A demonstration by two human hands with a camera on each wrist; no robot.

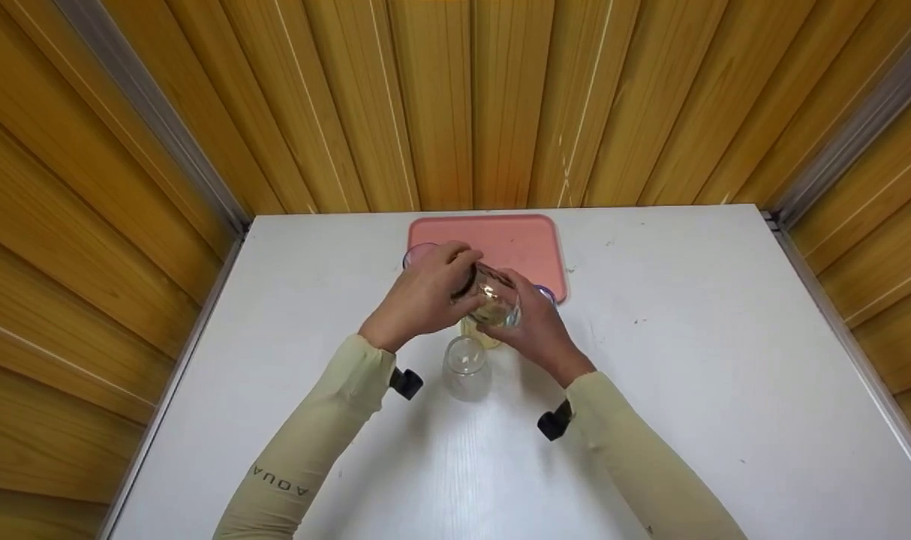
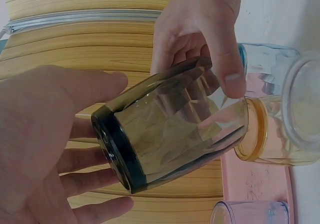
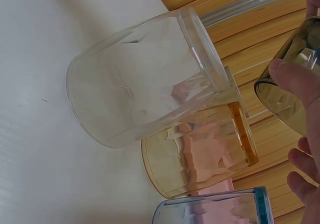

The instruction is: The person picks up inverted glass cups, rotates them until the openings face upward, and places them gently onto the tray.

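A smoky brown drinking glass [image 1: 497,301] is held tilted above the table, its thick dark rim facing my left hand [image 1: 424,294]. My right hand [image 1: 539,327] grips the glass near its base, thumb on one side and fingers on the other. In the left wrist view, the left thumb and spread fingers lie around the dark rim of the brown glass [image 2: 175,129], not closed on it; whether a fingertip touches it I cannot tell. Below the hands stand a clear glass [image 3: 135,79], an amber glass [image 3: 200,156] and a blue glass [image 3: 215,210], all upright.
A pink tray [image 1: 529,244] lies at the back of the white table [image 1: 696,360]. Another glass with a bluish-purple rim [image 2: 250,214] stands by the tray's left side, partly behind my left hand. Wood-patterned walls [image 1: 440,105] enclose the table at the back and sides.
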